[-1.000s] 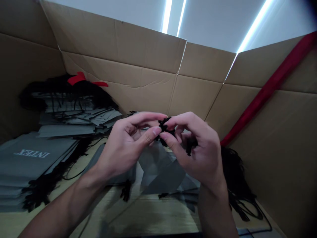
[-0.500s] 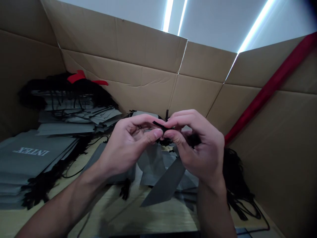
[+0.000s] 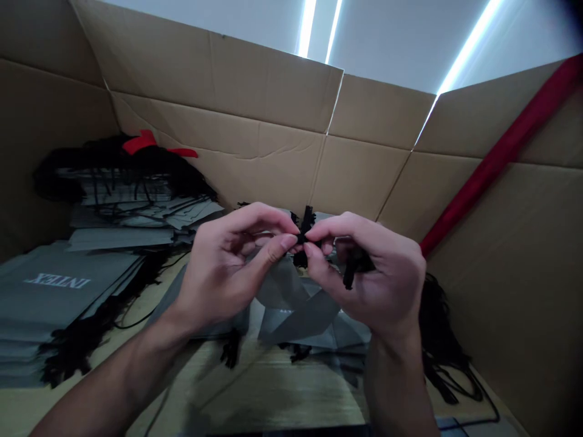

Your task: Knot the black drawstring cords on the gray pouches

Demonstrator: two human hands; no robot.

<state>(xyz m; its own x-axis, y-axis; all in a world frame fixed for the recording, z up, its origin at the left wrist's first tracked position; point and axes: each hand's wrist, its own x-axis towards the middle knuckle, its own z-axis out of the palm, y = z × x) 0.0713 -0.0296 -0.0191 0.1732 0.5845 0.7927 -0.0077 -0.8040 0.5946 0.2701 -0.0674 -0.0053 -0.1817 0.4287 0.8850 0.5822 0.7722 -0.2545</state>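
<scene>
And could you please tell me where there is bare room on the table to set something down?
The near strip of tabletop looks bare, between the left forearm and right forearm, with loose grey pieces bordering its far side. It is crowded at left with stacked grey pieces and at right with black cords.

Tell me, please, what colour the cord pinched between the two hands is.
The cord is black, seen best in the head view.
</scene>
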